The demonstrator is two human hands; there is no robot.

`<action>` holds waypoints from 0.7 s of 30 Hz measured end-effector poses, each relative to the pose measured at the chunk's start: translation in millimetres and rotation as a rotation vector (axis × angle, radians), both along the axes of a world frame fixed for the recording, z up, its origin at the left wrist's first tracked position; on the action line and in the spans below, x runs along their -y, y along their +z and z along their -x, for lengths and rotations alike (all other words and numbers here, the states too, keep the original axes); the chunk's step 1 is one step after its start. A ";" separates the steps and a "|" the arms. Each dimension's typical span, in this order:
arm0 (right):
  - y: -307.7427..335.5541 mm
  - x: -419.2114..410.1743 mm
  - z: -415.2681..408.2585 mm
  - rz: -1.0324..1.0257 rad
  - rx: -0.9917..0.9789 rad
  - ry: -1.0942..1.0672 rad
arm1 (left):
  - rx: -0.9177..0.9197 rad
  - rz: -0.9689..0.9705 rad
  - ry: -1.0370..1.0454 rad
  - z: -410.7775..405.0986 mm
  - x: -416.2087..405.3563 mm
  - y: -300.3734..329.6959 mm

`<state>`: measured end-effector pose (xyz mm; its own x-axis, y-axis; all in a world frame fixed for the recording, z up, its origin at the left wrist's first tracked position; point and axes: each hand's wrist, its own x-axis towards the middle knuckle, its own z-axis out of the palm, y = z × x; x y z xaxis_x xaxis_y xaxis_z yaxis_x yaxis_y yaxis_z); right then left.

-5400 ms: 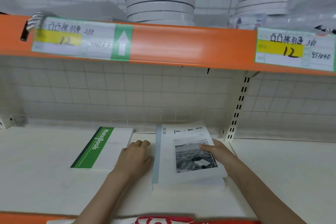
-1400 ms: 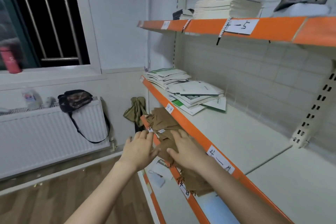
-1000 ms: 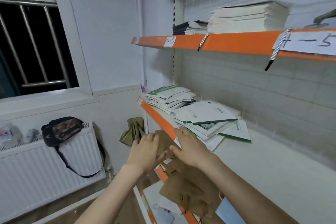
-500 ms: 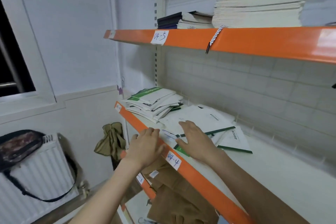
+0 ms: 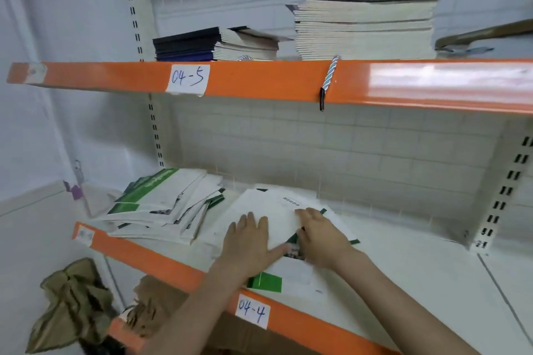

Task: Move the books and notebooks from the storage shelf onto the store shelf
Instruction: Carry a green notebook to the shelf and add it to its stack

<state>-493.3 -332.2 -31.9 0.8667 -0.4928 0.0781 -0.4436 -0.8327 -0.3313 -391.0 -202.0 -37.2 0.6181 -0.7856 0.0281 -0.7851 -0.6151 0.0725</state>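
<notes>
A person's two bare hands reach onto a white storage shelf (image 5: 403, 268) with an orange front edge labelled 04-4. Two loose heaps of thin notebooks lie on it: a fanned pile with green spines (image 5: 161, 204) toward the left, and a nearer pile of white-covered notebooks (image 5: 277, 210) under the hands. These look light and floppy, with smooth covers likely to slide over one another, so a handful is best squared up and gripped along the spine edge with support beneath, or the lower ones may slip out

The left hand (image 5: 248, 242) lies flat on the top white cover, fingers straight and slightly spread, thumb stretched toward the other hand, pressing down and holding nothing. The right hand (image 5: 320, 236) rests just beside it on the same pile, fingers bent over a cover near a dark green spine; whether the fingertips have tucked under an edge cannot be told

Above, a shelf labelled 04-5 (image 5: 259, 81) carries a dark-covered stack (image 5: 202, 46) and a taller pale stack (image 5: 363, 29). Crumpled brown paper bags (image 5: 72, 302) sit lower left
</notes>
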 end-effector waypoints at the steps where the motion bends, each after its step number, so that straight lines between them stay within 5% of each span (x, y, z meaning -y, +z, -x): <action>1: 0.0 -0.9 1.2 0.001 -0.010 -0.033 | -0.017 -0.041 -0.008 -1.7 4.2 0.3; 11: -6.8 -21.3 -10.5 -0.033 0.017 -0.238 | 0.181 -0.090 -0.213 1.5 12.9 19.1; 16: 0.8 -41.7 -18.1 -0.078 0.280 -0.327 | 0.269 -0.001 -0.408 -1.6 9.2 32.2; 19: 2.7 -53.2 -18.9 -0.172 0.360 -0.393 | 0.056 0.286 -0.354 -21.9 7.1 39.7; 21: 4.6 -57.6 -19.4 -0.279 0.399 -0.420 | -0.260 0.554 -0.301 -41.6 6.5 39.6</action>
<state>-474.0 -274.7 -27.3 0.5264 -0.8321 0.1744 -0.5110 -0.4736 -0.7174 -349.4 -208.4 2.4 0.4159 -0.8369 0.3559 -0.8308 -0.1905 0.5229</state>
